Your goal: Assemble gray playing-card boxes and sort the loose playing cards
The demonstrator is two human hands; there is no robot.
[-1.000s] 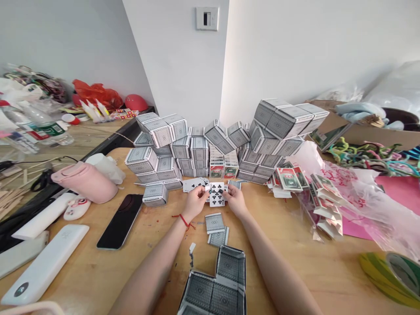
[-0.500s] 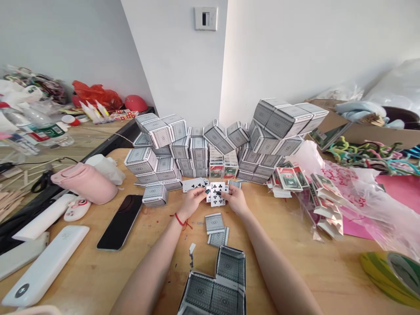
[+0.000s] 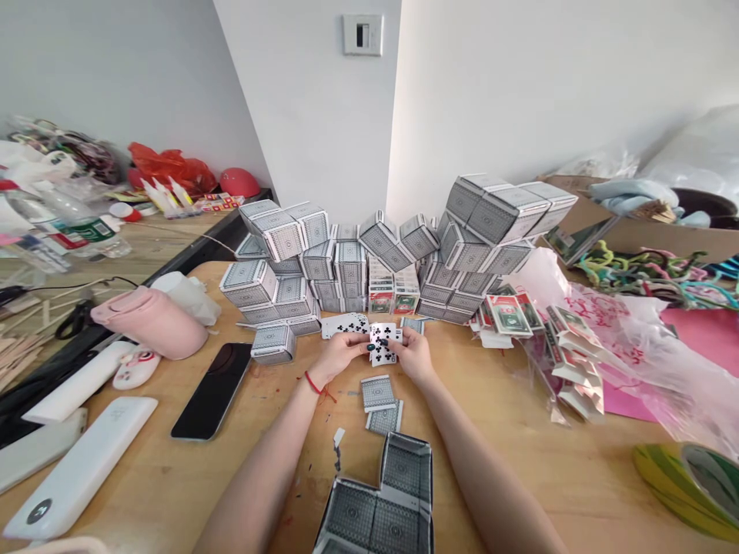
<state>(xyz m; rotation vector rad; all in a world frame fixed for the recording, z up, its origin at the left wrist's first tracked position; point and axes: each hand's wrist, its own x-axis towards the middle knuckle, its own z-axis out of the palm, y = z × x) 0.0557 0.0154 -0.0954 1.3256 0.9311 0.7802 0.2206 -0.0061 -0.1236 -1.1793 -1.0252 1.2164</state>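
My left hand [image 3: 339,355] and my right hand [image 3: 414,355] meet over the wooden table [image 3: 548,454] and both pinch a clubs playing card [image 3: 382,343], face up, which bends between the thumbs. More face-up cards [image 3: 345,325] lie just behind my left hand. Two folded card pieces [image 3: 381,403] with grey patterned backs lie below my hands. An open structure of joined card cubes [image 3: 381,500] sits near the front edge.
A wall of grey card cubes [image 3: 392,254] stands behind my hands. Left lie a black phone [image 3: 212,389], a pink pouch [image 3: 151,319] and a white power bank [image 3: 81,465]. Card boxes [image 3: 554,338], a plastic bag [image 3: 635,338] and green tape [image 3: 687,481] lie right.
The hands have drawn closer together and the clubs card has gone from flat to bent, with both thumbs now pressing on its face.
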